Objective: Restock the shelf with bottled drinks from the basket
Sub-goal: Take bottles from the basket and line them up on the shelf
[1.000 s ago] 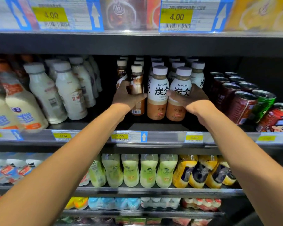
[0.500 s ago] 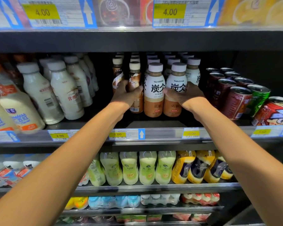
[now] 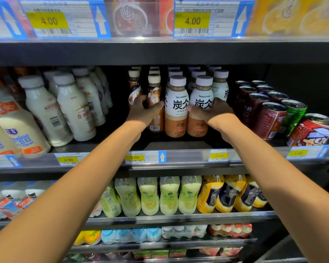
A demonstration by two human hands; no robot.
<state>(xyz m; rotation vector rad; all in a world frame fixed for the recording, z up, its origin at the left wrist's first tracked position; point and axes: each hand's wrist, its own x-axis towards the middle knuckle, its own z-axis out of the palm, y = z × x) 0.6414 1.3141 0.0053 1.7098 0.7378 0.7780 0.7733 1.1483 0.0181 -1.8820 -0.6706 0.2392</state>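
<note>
Near the front edge of the black metal shelf (image 3: 179, 145), our left hand (image 3: 143, 113) clamps a slim brown cream-capped bottle (image 3: 155, 92), our right hand (image 3: 213, 113) a white-and-tan plastic bottle (image 3: 203, 92): stiff, full, probably slick; we grip mid-body.

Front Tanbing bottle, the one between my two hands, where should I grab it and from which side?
Probably the neck just under the white cap, reaching in from the front. The front Tanbing bottle stands upright, its body hemmed in by the slim brown bottle on one side and the twin bottle on the other, but its shoulders taper, leaving room to grip up there.
</note>
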